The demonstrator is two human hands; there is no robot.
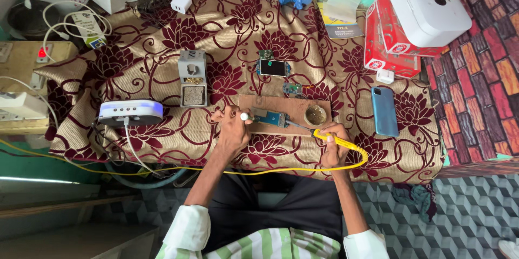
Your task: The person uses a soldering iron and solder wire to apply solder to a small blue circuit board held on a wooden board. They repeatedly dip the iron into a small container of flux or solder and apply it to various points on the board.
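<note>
Head view, looking down on surface covered w/ beige cloth w/ maroon flower print [162,48].

Right hand [334,148]: grip closed around yellow-handled soldering iron [335,139]; metal tip runs toward 10 o'clock and meets the blue rectangular circuit board [270,117]. Yellow cord [303,169] loops off the handle's rear, across the lap toward 9 o'clock.

Left hand [233,129]: fingers pinched shut on a thin tool w/ small white round end [244,116], touching or just beside the board's 9 o'clock edge; exact contact cannot be told.

Board lies on a flat brown wooden plank [281,106], centre of surface. Small round brass-coloured tin [315,114] on the plank at 3 o'clock of the board.

Risks (judgement):
- Board not clamped, only steadied by the left-hand tool. Tip pressure could skate it across the plank, smearing a joint.
- Cloth just beside plank's 6 o'clock edge; if hot tip slips off, scorch likely.
- Cord drag could tug the handle mid-joint.
- Left fingertips near tip: burn if board shifts.
- Blue smartphone [384,110] at 3 o'clock, well apart; low risk.
- Grey iron stand w/ sponge [192,78] at 10 o'clock, needs a reach across the left hand.
</note>
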